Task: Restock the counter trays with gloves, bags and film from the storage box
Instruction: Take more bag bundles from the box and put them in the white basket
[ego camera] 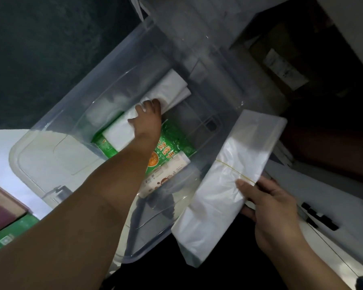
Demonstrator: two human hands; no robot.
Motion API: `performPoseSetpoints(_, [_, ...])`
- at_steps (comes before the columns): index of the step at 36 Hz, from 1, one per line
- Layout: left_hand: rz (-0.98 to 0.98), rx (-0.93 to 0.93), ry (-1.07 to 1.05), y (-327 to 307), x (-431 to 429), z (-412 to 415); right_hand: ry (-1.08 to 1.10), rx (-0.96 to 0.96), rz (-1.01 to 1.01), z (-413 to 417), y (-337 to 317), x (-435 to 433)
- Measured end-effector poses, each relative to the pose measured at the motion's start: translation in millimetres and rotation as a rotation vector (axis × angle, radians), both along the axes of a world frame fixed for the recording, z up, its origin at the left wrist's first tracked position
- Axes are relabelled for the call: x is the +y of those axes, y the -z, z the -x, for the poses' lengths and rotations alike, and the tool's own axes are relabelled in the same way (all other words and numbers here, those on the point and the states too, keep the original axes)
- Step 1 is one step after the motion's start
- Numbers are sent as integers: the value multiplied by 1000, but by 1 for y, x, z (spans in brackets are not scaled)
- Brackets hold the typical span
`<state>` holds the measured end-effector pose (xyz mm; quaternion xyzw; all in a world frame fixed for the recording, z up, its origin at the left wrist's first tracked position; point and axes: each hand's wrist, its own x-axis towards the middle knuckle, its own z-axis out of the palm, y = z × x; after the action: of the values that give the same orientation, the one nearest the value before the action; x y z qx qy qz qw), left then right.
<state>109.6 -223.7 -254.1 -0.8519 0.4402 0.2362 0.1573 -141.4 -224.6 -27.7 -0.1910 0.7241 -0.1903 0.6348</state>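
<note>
Crinkly translucent bag bundle (228, 181), rubber-banded

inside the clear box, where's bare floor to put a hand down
Free: the ribbed floor of the clear plastic storage box, right of the white folded bag bundle. Crowded: the left side, where the left hand presses white bags over the green printed packets.

green pack (172, 147) partly under arm, print illegible

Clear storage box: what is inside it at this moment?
In the clear storage box: white bag bundles under the left hand, green packets, a white carton. The arm covers whatever lies beneath it.
</note>
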Motion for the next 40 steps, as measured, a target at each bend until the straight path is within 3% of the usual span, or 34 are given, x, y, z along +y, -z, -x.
performPoseSetpoints(8, [62, 33, 41, -11, -8, -27, -30, -29, -52, 2, -2, -2])
performPoseSetpoints(15, [218, 122, -83, -80, 14, -33, -139, -62, 2, -6, -37, -13])
performPoseSetpoints(26, [737, 367, -826, -273, 106, 18, -598, -167, 238, -10, -91, -33])
performPoseSetpoints(32, [929, 748, -1225, -357, 142, 35, -621, -290, 238, -6, -119, -45])
performPoseSetpoints(40, [1038, 1134, -1139, -410, 148, 63, -496, -327, 379, 17, -170, -38])
